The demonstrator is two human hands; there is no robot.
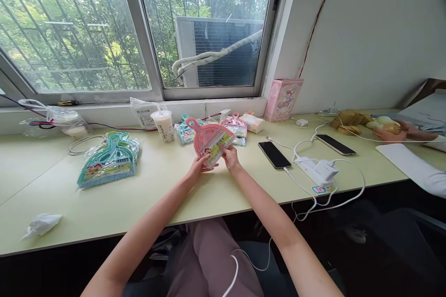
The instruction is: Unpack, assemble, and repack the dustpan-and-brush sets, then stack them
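Between my hands is a pink mini dustpan and brush set [211, 139], tilted, with a green and white label along its bristle side. My left hand [199, 169] grips its lower left corner. My right hand [230, 156] pinches the lower right edge near the label. Just behind it on the table lie a wrapped teal set [186, 132] and another wrapped pink set [236, 124]. Farther left sits a pile of teal dustpan sets [110, 160] in clear plastic.
A drink cup [163, 125] stands behind my left hand. To the right are a phone [274, 154], a power strip [313, 171] with white cables and a second phone [335, 144]. Crumpled tissue [42, 225] lies front left. Another person's hands [392, 135] hold something at far right.
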